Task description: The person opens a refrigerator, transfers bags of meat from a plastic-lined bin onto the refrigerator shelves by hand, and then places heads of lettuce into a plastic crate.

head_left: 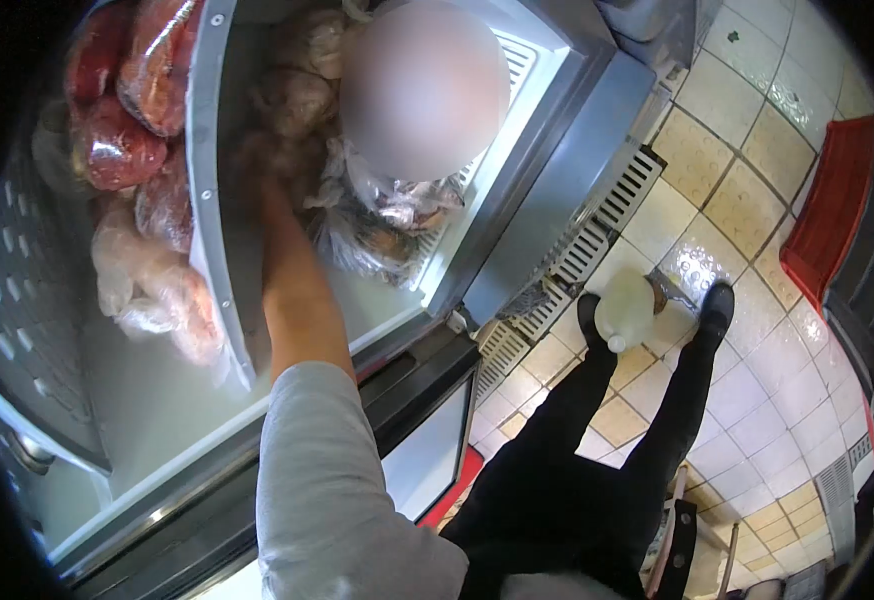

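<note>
My left arm, in a light grey sleeve, reaches down into an open chest with white inner walls. My left hand [275, 165] is blurred and in shadow, beside bagged items [302, 100]; its fingers cannot be made out. To its right lie clear plastic bags [382, 235] with dark contents. On the left, past a grey divider [215, 190], several wrapped reddish packs [122, 145] are stacked above a pale, pinkish bag [157, 280]. My right hand is not in view.
A blurred round patch hides part of the chest's right side. The chest's rim [547, 190] runs beside floor grates [582, 250]. A pale plastic jug [624, 308] stands between my feet on wet tiles. A red object [832, 210] is at the far right.
</note>
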The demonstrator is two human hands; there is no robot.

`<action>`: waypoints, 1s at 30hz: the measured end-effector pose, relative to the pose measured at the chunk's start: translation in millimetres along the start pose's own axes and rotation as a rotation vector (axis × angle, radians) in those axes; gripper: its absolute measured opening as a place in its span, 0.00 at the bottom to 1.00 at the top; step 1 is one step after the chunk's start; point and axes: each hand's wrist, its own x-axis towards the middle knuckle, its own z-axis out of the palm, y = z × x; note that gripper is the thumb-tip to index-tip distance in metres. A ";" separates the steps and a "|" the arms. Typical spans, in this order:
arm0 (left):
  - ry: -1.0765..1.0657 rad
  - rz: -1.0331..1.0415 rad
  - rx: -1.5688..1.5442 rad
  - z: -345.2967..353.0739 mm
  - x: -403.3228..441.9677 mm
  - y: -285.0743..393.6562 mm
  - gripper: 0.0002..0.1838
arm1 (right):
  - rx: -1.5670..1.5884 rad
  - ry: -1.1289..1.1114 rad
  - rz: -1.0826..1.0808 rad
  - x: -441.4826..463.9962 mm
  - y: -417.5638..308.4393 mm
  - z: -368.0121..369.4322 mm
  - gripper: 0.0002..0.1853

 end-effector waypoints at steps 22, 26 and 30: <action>-0.190 -0.202 0.445 -63.1 -106.8 85.6 0.30 | 1.029 -0.651 0.351 32.6 48.0 -64.9 0.33; -0.452 -0.156 0.287 -139.8 -170.1 109.1 0.35 | 1.465 -1.030 0.461 82.9 137.7 -30.3 0.20; -0.765 0.038 0.076 -260.3 -209.4 155.2 0.38 | 1.213 -1.122 0.244 121.0 187.8 135.8 0.19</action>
